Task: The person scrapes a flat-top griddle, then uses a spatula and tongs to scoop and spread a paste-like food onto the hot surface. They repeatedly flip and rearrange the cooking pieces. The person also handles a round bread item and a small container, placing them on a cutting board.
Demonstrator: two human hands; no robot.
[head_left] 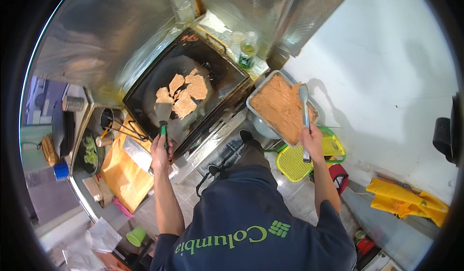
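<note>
The left hand (160,151) is closed around the green handle of a metal spatula (163,114), whose blade lies on the black griddle (227,77) at the near edge of a cluster of browned flat pieces (186,94) in the griddle's middle. The right hand (312,143) grips metal tongs (304,111) that reach over a rectangular metal tray (254,97) filled with orange-brown mixture (280,106), just beside the griddle's right corner. A wooden cutting board (123,174) with a cleaver (137,154) lies by the griddle's left corner; bottles (247,51) stand behind the far corner
</note>
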